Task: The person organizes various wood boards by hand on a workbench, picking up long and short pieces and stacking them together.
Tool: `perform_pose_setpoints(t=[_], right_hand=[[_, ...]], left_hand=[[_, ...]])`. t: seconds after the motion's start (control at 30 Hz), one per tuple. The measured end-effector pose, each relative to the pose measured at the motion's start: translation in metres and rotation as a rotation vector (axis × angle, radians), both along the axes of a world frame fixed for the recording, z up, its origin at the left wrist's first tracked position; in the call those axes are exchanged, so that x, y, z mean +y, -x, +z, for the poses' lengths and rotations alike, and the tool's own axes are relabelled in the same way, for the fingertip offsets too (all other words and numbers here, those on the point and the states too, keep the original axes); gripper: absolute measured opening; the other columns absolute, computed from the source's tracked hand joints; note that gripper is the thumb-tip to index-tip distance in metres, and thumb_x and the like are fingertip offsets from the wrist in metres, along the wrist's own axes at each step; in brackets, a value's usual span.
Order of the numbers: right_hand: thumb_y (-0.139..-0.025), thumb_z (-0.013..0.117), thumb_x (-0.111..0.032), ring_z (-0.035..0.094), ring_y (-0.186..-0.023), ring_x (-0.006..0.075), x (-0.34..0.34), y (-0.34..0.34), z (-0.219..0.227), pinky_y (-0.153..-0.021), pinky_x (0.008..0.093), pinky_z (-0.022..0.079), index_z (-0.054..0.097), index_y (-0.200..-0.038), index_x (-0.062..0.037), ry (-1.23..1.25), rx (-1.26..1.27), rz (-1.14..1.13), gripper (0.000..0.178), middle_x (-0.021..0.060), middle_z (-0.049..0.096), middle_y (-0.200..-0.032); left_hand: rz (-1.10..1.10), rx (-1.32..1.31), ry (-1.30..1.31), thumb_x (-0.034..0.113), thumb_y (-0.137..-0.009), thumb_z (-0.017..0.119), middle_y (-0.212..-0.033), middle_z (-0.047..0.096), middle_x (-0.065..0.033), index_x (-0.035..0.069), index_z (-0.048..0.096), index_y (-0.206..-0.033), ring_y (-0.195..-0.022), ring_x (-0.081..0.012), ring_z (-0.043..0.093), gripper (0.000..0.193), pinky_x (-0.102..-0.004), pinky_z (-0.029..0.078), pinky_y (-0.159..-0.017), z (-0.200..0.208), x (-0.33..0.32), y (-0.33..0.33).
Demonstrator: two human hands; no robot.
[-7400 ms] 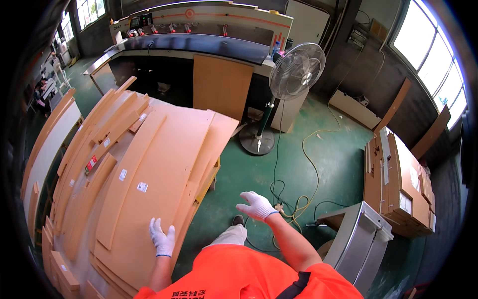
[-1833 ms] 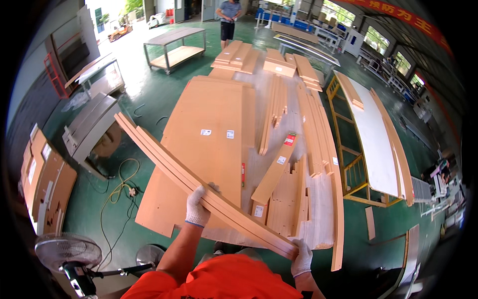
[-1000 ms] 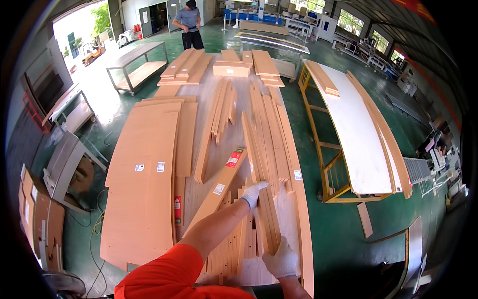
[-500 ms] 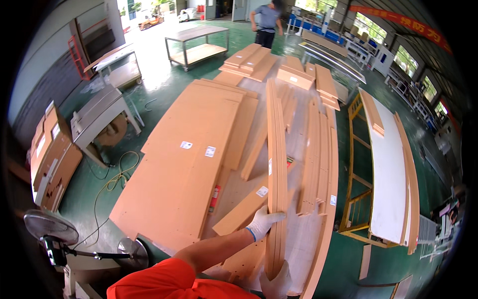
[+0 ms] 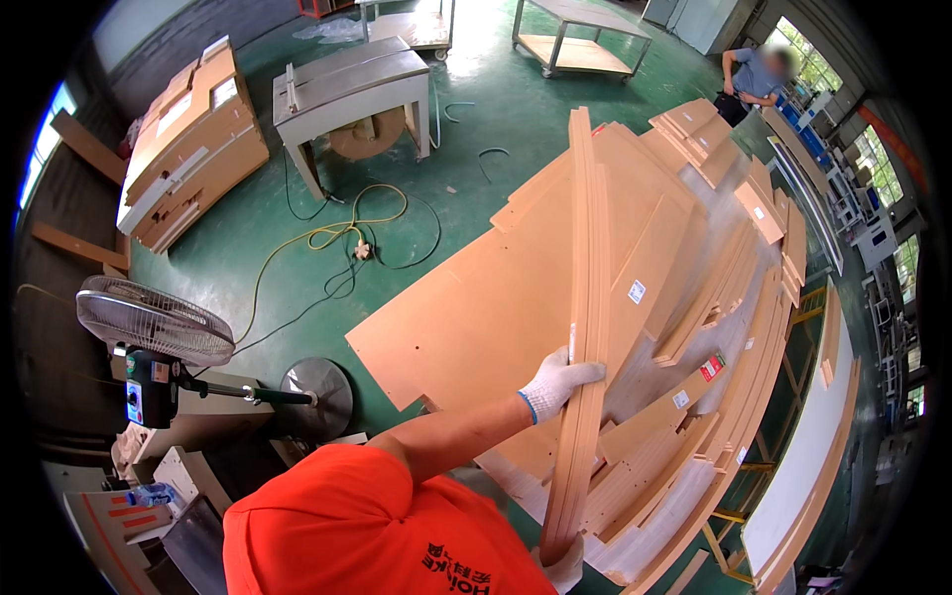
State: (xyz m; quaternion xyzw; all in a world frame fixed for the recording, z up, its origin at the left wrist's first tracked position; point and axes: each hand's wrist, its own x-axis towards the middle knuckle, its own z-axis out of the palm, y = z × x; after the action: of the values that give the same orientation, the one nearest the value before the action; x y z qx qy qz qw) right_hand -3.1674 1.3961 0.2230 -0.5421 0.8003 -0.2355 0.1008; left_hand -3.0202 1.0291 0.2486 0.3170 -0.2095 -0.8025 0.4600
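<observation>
A bundle of long, narrow wood-coloured boards (image 5: 587, 248) stands slanted up and away from me over the worktable. Midway along it, my left hand (image 5: 561, 383), in a white knit glove, is closed around the boards. At their near end my right hand (image 5: 565, 567), gloved too, grips the bottom; its fingers are partly hidden. Behind the bundle lies a stack of wide panels (image 5: 476, 307). To the right are a labelled board (image 5: 650, 402) and several long strips (image 5: 739, 372) on the table.
A standing fan (image 5: 159, 322) is at the left, near a coiled yellow cable (image 5: 347, 230) on the green floor. Beyond are a metal machine table (image 5: 347, 84) and stacked panels (image 5: 193, 149). Right of the table, a yellow rack (image 5: 793, 436) carries a white panel. Another person (image 5: 759, 77) stands far right.
The view has swung left, bringing the fan and cable further in. Both hands keep hold of the boards, which now stand in front of the wide panel stack.
</observation>
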Motion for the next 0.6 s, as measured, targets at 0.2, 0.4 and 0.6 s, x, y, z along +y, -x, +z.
perform_pose_setpoints(t=[0.2,0.4,0.6], right_hand=[[-0.076,0.085,-0.024,0.073,-0.098,0.04,-0.055,-0.012,0.032,-0.086,0.0469,0.059,0.054,-0.138,0.0059,-0.291,-0.561,0.144,0.075,0.0259,0.072,-0.111],[-0.075,0.091,-0.024,0.069,-0.092,0.02,-0.117,-0.028,0.041,-0.079,0.034,0.058,0.058,-0.137,0.0042,-0.58,-1.135,0.153,0.075,0.0089,0.073,-0.108],[-0.069,0.094,-0.036,0.067,-0.093,0.0201,-0.163,-0.118,0.04,-0.081,0.0354,0.056,0.063,-0.13,0.0055,-0.593,-1.102,-0.113,0.08,0.0109,0.072,-0.109]], left_hand=[[0.059,0.012,-0.02,0.019,-0.09,0.08,-0.106,0.071,-0.0117,0.0,0.062,-0.121,-0.094,-0.0228,0.072,0.04,-0.039,0.061,-0.085,0.001,0.001,-0.067],[0.05,0.128,0.018,0.021,-0.091,0.077,-0.111,0.071,-0.0147,-0.001,0.062,-0.122,-0.1,-0.0281,0.072,0.041,-0.0439,0.061,-0.091,0.008,-0.052,-0.128],[-0.096,0.273,0.023,0.022,-0.091,0.08,-0.119,0.071,-0.0166,0.0,0.06,-0.127,-0.109,-0.0329,0.071,0.047,-0.0474,0.061,-0.096,-0.016,-0.14,-0.202]])
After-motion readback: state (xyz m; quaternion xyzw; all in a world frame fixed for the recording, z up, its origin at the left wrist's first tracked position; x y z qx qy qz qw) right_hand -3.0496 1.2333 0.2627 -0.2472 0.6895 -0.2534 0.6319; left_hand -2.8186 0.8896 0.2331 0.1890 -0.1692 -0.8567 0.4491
